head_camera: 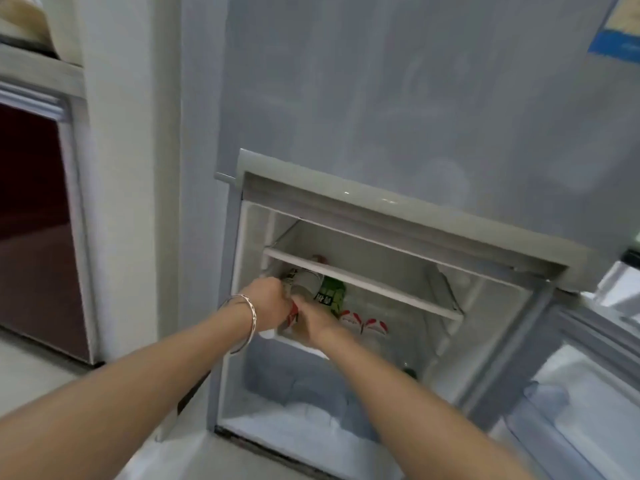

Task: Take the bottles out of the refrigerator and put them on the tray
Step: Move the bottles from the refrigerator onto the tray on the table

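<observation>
Both hands (270, 303) among shelf-edge bottles (311, 284)

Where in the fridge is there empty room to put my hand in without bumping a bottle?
The upper shelf looks bare, right across under the fridge's top edge. The right end of the lower shelf, past the red-and-white bottles, is open too. The left end is crowded: both hands, left and right, the pale bottle and the green bottle bunch there.

Soft, even, dim light; the whole view is motion-blurred, edges bowed by the wide lens, no hard shadows.
</observation>
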